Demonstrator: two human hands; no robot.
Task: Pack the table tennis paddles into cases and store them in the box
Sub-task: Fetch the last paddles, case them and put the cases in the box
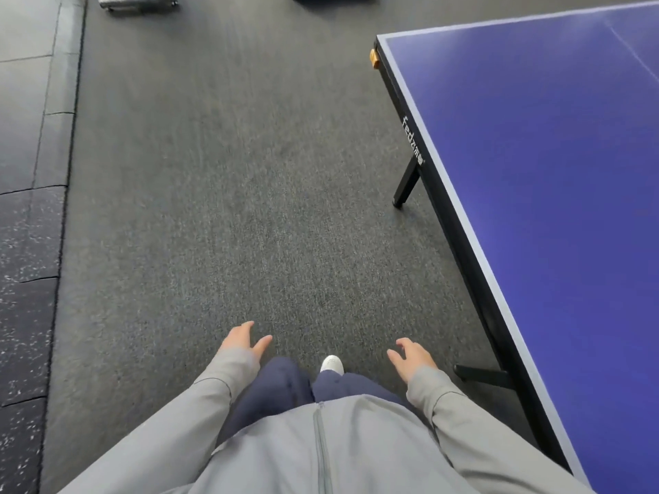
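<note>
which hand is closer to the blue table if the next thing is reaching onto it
Right, probably. The right hand hangs empty beside the edge of the table tennis table, which stands on that side. The left hand, also empty, is farther away, over the carpet. No paddles or cases are in view.

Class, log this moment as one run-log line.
left hand: open, holds nothing | right hand: open, holds nothing | blue table: on person's right | paddles, cases, box: not in view

Blue table [535,172], grey carpet [231,190], grey jacket [356,451], navy trousers [274,386].
</note>
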